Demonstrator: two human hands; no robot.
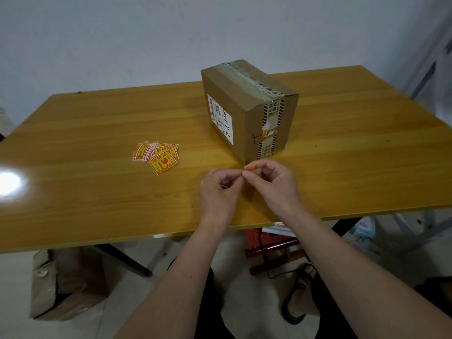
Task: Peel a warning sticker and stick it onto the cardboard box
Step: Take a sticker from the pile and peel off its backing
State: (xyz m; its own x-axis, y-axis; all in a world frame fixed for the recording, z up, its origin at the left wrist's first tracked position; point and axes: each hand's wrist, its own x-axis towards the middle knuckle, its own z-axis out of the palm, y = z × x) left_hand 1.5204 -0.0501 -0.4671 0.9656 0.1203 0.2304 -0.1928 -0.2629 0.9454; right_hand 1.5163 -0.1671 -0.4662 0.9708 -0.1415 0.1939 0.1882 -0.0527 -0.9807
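Step in hand: peeling, by the look of it. The person worked at a sticker [248,169] held up between both hands, just above the desk [85,182].
Left hand [219,184]: fingers curled, thumb and forefinger pinched on the sticker's left end.
Right hand [270,179]: fingers curled, fingertips [244,174] pinched on the sticker's right end, touching the left hand's fingertips.
Sticker: only a thin yellow edge showed between the fingertips; whether the backing had come away could not be told.
Cardboard box [249,108]: stood on the desk just beyond the hands, its near corner close to the right hand's knuckles, taped shut, a white label on its left face.
Spare stickers [156,154]: a loose red and yellow pile lay on the desk, well to the left of the left hand.
Next move: likely called for splitting sticker from backing, then carrying it forward and pressing it flat on a bare box face.
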